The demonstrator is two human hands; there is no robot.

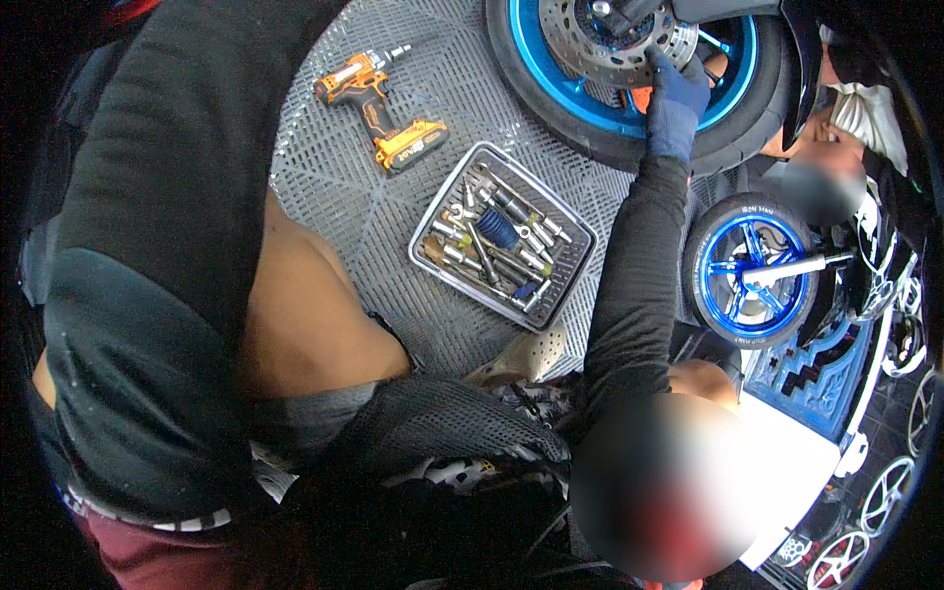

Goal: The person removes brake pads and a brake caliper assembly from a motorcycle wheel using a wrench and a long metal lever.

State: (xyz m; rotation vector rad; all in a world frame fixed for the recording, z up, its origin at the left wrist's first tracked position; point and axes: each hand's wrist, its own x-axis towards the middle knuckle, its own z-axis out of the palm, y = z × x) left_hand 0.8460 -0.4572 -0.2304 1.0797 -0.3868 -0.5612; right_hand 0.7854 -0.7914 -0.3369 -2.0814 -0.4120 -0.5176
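My right hand (677, 103), in a blue glove, reaches up to a motorcycle front wheel (590, 113) with a bright blue rim and black tyre. Its fingers are closed at the lower edge of the drilled brake disc (565, 49), the thumb side lying on the disc's face; some fingertips are hidden. Orange parts show on both sides of the glove. A large black sleeve (187, 147) rises along the left side and leaves through the top edge; my left hand is out of the picture.
An orange cordless impact driver (379, 118) lies on the grey grid floor (344, 211). Below the wheel is a tray (428, 265) of sockets and wrenches. A second blue wheel (703, 295) stands right, near another person (826, 187). A bare knee (305, 310) juts in; another blurred head (669, 492) is lower right.
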